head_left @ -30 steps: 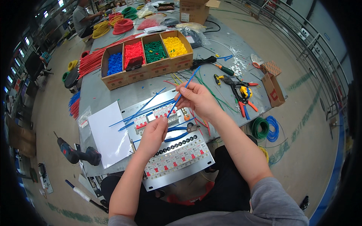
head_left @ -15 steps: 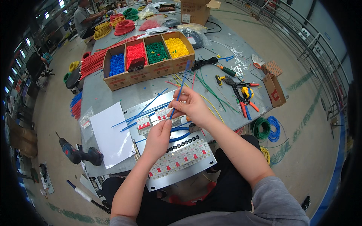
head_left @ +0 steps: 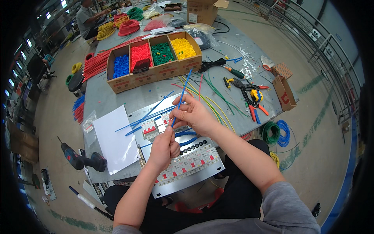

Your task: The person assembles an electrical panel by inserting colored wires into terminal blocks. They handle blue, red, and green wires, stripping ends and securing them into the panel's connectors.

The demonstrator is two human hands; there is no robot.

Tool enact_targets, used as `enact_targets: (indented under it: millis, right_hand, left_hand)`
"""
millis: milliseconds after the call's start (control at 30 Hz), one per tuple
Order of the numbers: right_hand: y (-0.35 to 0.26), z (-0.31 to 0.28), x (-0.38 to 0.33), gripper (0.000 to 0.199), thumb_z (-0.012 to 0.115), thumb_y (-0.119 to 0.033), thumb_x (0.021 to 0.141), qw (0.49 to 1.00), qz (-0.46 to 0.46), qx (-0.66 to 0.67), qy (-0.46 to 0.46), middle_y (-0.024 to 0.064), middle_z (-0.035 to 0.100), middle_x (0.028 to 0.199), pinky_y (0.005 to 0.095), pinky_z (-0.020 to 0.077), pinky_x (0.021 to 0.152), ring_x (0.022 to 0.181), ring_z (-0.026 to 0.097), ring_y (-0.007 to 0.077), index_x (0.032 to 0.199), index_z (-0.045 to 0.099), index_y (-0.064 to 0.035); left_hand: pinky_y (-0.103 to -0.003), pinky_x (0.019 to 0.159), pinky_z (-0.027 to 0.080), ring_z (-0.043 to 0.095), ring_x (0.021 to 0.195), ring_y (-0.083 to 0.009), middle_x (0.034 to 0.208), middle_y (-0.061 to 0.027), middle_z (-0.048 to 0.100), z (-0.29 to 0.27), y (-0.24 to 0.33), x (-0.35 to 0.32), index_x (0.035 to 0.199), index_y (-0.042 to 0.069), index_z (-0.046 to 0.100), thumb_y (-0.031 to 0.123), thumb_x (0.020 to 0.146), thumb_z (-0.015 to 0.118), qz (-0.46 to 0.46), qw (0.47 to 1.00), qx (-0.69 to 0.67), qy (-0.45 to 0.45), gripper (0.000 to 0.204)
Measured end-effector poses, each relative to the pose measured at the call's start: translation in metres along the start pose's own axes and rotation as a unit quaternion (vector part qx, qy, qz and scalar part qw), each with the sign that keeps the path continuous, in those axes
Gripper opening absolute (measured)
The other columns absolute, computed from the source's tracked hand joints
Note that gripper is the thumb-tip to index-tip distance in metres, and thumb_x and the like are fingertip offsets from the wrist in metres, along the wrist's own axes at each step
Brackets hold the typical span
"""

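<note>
Between my two hands a thin blue wire (head_left: 184, 90) slants up toward the boxes. Its lower end is pinched by my left hand (head_left: 163, 147), thumb on top and fingers curled. The thumb and fingers of my right hand (head_left: 196, 117) close around the wire farther up. Beneath them lies a metal mounting plate (head_left: 196, 180) carrying a row of white circuit breakers (head_left: 184, 170) with red toggles. More breakers (head_left: 149, 129) sit on its far part, partly hidden by my hands. Loose blue wires (head_left: 152, 111) lie across the plate, and thick blue cables (head_left: 187, 139) curve under my right hand.
Four-part cardboard bins (head_left: 154, 74) hold blue, red, green and yellow caps. A white sheet (head_left: 117, 140) and a cordless drill (head_left: 80, 158) are at the left. Pliers (head_left: 253, 105), a tape measure (head_left: 256, 94) and a screwdriver (head_left: 235, 72) lie right. Another person (head_left: 86, 19) sits far left.
Both hands have shifted slightly down and left with the blue wire. The left fingers are now curled more tightly, and more of the far breakers shows.
</note>
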State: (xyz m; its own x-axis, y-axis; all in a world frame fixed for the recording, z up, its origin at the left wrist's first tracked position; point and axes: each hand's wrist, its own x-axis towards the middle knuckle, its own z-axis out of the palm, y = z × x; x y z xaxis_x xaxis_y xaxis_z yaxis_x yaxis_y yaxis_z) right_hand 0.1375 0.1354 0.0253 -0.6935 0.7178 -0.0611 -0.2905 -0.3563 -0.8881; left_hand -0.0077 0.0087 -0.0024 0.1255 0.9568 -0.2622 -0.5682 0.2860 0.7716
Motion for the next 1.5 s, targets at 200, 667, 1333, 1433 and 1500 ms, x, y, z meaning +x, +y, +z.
enact_targets:
  millis: [200, 667, 1333, 1433, 1500]
  right_hand:
    - [0.009, 0.007, 0.0, 0.029, 0.07, -0.006, 0.098, 0.999, -0.032, 0.0, 0.044, 0.0108, 0.069, 0.099, 0.0335, 0.0652, 0.072, 0.086, 0.075, 0.023, 0.12, 0.051, -0.0048]
    - [0.013, 0.003, 0.004, 0.022, 0.065, -0.008, 0.101, 0.994, -0.057, -0.052, 0.076, 0.0129, 0.069, 0.099, 0.0335, 0.0655, 0.07, 0.084, 0.076, 0.0238, 0.119, 0.054, -0.0012]
    - [-0.008, -0.028, 0.012, 0.033, 0.055, -0.008, 0.105, 0.987, -0.091, -0.052, 0.119, 0.0191, 0.066, 0.105, 0.0355, 0.0658, 0.063, 0.073, 0.075, 0.0261, 0.131, 0.035, -0.0045]
    - [-0.016, -0.032, 0.009, 0.039, 0.059, -0.01, 0.104, 0.985, -0.099, -0.066, 0.125, 0.0179, 0.066, 0.105, 0.0345, 0.0658, 0.065, 0.073, 0.074, 0.0242, 0.135, 0.035, -0.0056]
    - [-0.019, -0.033, 0.007, 0.04, 0.06, -0.011, 0.104, 0.984, -0.098, -0.076, 0.125, 0.0172, 0.066, 0.106, 0.0339, 0.0657, 0.067, 0.075, 0.074, 0.0234, 0.136, 0.036, -0.0061]
  left_hand:
    - [-0.029, 0.044, 0.017, 0.019, 0.043, -0.0094, 0.051, 0.0048, 0.023, 0.001, -0.003, 0.0, 0.075, 0.016, 0.036, 0.045, 0.112, 0.043, 0.012, 0.998, 0.028, 0.048, 0.047]
    - [-0.03, 0.046, 0.029, 0.037, 0.049, -0.0084, 0.056, 0.0018, 0.045, -0.006, -0.014, 0.005, 0.071, 0.011, 0.048, 0.042, 0.112, 0.043, 0.108, 0.924, 0.328, 0.161, 0.052]
    - [-0.053, 0.06, 0.045, 0.061, 0.064, -0.0484, 0.068, -0.0277, 0.062, 0.004, 0.001, -0.016, 0.078, -0.004, 0.064, 0.027, 0.108, 0.048, 0.131, 0.795, 0.564, 0.178, 0.046]
    - [-0.053, 0.059, 0.045, 0.061, 0.064, -0.0483, 0.068, -0.0277, 0.061, 0.004, 0.005, -0.018, 0.078, -0.004, 0.063, 0.026, 0.108, 0.048, 0.127, 0.799, 0.561, 0.175, 0.046]
    - [-0.053, 0.059, 0.044, 0.061, 0.063, -0.0481, 0.068, -0.0279, 0.061, 0.003, 0.006, -0.018, 0.078, -0.004, 0.063, 0.026, 0.108, 0.047, 0.116, 0.801, 0.561, 0.171, 0.045]
